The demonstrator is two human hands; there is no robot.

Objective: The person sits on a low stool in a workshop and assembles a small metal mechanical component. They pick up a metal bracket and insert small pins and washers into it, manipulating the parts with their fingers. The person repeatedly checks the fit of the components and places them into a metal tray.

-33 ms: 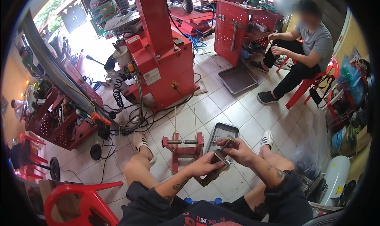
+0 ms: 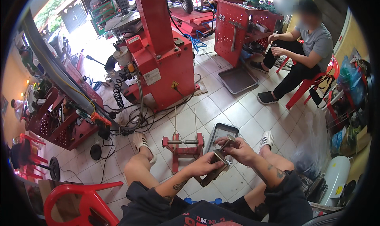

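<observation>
In front of my lap, my left hand (image 2: 203, 165) is closed around a worn, frame-like metal part (image 2: 209, 177). My right hand (image 2: 240, 151) pinches a small flat metal piece (image 2: 227, 140) just above that part's upper end. Whether the two pieces touch, I cannot tell; my fingers partly hide both. Just beyond my hands lies a grey metal tray (image 2: 226, 129) on the floor, its near end covered by my right hand. Left of the tray stands a low red metal stand (image 2: 183, 150) with a horizontal roller and two thin upright rods.
A tall red machine (image 2: 166, 73) with hoses and cables fills the left centre. Further off, a dark tray (image 2: 238, 81) lies by a red tool cart (image 2: 227, 30). A person (image 2: 316, 47) sits at the right. A red chair (image 2: 75, 192) stands near left, a pale cylinder (image 2: 335, 178) near right.
</observation>
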